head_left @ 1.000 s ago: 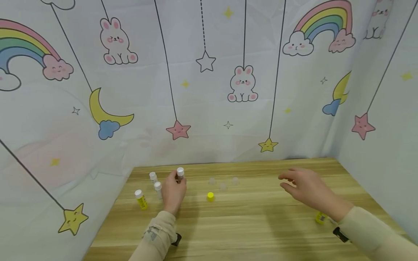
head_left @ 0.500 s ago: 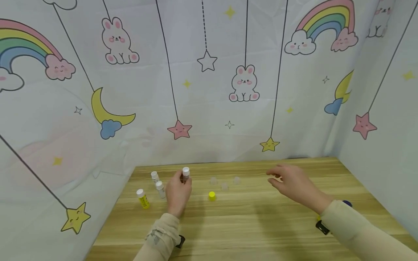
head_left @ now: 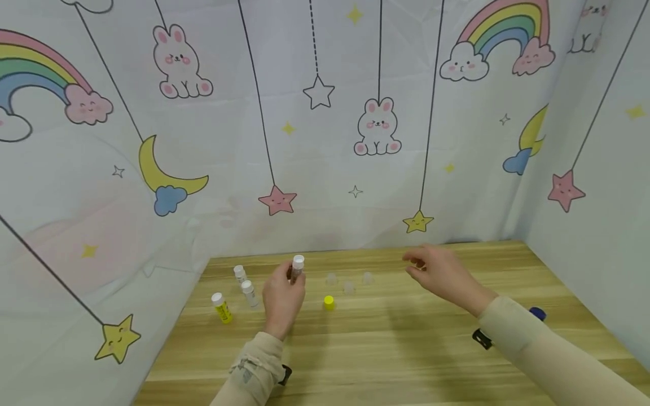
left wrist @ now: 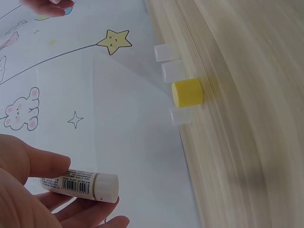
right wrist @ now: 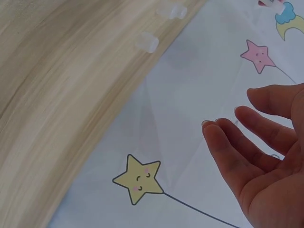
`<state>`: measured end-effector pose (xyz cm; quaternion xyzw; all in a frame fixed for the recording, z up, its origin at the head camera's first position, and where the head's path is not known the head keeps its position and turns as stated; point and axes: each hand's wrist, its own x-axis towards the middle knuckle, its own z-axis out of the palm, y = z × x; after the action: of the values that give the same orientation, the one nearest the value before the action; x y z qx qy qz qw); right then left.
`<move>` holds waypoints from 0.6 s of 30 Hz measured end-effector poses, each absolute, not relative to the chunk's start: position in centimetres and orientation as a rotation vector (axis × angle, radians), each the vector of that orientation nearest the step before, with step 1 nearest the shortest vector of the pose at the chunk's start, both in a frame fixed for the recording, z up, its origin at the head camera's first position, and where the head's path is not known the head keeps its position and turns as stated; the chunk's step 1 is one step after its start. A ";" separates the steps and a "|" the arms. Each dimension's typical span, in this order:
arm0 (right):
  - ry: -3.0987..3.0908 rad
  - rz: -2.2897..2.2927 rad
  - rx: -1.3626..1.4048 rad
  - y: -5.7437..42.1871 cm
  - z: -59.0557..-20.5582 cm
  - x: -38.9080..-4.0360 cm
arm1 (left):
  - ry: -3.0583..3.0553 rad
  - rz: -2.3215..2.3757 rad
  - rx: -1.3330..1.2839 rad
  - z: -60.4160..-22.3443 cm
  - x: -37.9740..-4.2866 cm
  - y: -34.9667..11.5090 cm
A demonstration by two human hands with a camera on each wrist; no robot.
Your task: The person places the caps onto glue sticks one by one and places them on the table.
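My left hand (head_left: 282,296) grips a small white glue stick (head_left: 298,263) between thumb and fingers, its white end sticking out past them. A printed label with a barcode shows on the glue stick (left wrist: 78,184) in the left wrist view. My right hand (head_left: 440,272) hovers over the right half of the table, holding nothing, its fingers loosely bent and thumb apart. Between the hands lie a yellow cap (head_left: 329,303) and several translucent caps (head_left: 348,288).
Two white glue sticks (head_left: 249,294) and a yellow glue stick (head_left: 221,308) stand at the left of the wooden table (head_left: 365,349). A dark blue round thing (head_left: 537,313) shows partly behind the right sleeve. A printed curtain (head_left: 325,152) closes off the back and sides.
My left hand has moved a little to the right with the glue stick. My right hand has come left and slightly farther back, closer to the caps.
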<state>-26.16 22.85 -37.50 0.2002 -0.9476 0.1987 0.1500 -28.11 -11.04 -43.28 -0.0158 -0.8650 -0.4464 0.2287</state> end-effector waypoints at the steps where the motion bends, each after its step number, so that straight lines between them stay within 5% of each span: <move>1: -2.727 0.578 0.573 22.9 -37.6 -26.4 | -2.379 -1.224 -0.054 -43.3 -28.0 -11.0; 18: -2.838 0.580 0.518 21.6 -37.2 -28.7 | -2.370 -1.067 -0.215 -42.6 -26.8 -10.4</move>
<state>-28.73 21.58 -37.16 0.1750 -0.9597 0.1962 0.0996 -26.77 -10.37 -42.60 -0.0793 -0.8767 -0.3946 0.2636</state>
